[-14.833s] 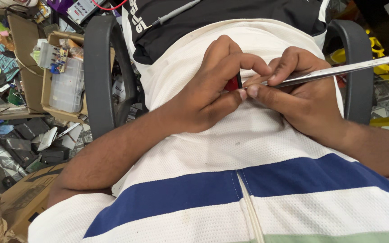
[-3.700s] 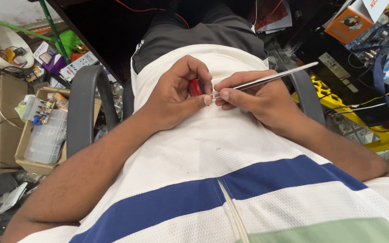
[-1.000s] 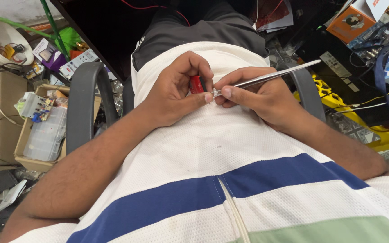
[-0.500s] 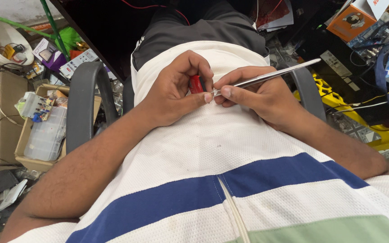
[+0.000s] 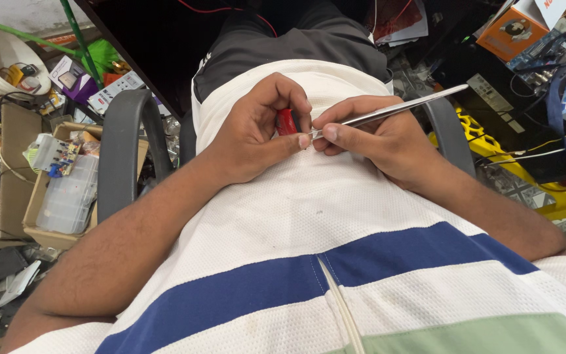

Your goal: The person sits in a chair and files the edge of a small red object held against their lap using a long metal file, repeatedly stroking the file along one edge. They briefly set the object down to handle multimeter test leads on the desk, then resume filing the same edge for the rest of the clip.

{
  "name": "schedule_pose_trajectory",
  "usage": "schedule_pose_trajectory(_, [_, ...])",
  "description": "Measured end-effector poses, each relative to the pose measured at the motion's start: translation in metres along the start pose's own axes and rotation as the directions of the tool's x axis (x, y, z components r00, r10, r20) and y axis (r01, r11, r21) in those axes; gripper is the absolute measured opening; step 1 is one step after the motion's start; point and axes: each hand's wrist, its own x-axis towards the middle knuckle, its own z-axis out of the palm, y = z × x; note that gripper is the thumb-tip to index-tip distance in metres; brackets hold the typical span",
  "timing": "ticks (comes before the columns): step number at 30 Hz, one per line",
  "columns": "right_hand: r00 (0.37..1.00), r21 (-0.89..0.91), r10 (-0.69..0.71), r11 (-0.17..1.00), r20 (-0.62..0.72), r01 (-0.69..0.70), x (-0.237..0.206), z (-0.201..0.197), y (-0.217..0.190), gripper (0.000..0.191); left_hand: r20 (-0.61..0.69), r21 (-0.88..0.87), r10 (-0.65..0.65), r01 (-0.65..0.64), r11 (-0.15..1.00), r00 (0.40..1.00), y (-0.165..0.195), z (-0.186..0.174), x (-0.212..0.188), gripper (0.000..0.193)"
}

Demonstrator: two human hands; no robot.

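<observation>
Orange carton [image 5: 517,31] upper right; brown cardboard box [image 5: 42,204] at left.

Premises: a small electronics repair workshop, cramped and heavily cluttered. Evidence follows. A brown cardboard box [image 5: 34,216] on the floor at left holds a clear plastic compartment organiser [image 5: 67,203] and a small white component with coloured wiring [image 5: 52,154]. A white plastic bucket [image 5: 4,56] beyond it contains mixed small parts. Red wires [image 5: 257,16] hang beneath the dark tabletop [image 5: 158,46]. At right, a blue circuit board [image 5: 545,46] and an orange cardboard carton [image 5: 512,33] lie among yellow and white cables [image 5: 551,147]. The person sits in a grey-armed chair [image 5: 122,151].
</observation>
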Motion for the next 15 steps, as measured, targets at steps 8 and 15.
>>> schedule_pose_trajectory(8, [1.0, -0.004, 0.011, 1.0, -0.015, -0.011, -0.0013, 0.0004, -0.0006, 0.024, -0.01, -0.002, -0.006, 0.006, 1.0, 1.0, 0.0003, 0.0003, -0.0002, 0.035])
schedule_pose_trajectory(15, [1.0, 0.022, -0.003, 1.0, -0.009, 0.003, -0.0007, -0.0008, 0.0013, 0.024, -0.007, -0.016, 0.007, -0.007, 1.0, 1.0, 0.0007, 0.0004, -0.0002, 0.035])
